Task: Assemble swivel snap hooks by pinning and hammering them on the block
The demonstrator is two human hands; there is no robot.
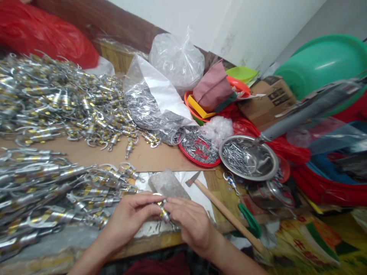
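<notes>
My left hand (140, 210) and my right hand (192, 221) meet over the front edge of the bench. Both are closed on one small silver metal fitting (163, 214) with a yellow band, its ends partly covered by my fingers. Just behind it, a grey metal block (168, 183) lies on white paper (205, 198). A hammer (226, 212) with a wooden handle rests at the right, its head near the block. To the left spread many similar silver-and-yellow fittings (43, 191) with curved arms, blurred in part.
A larger heap of fittings (57, 95) covers the back left. Farther right stand a clear bag of metal pieces (143, 103), a red tray (197, 162) of small parts and a steel bowl (266, 162) with pins. A grey tool (309, 114) slants above the bowl.
</notes>
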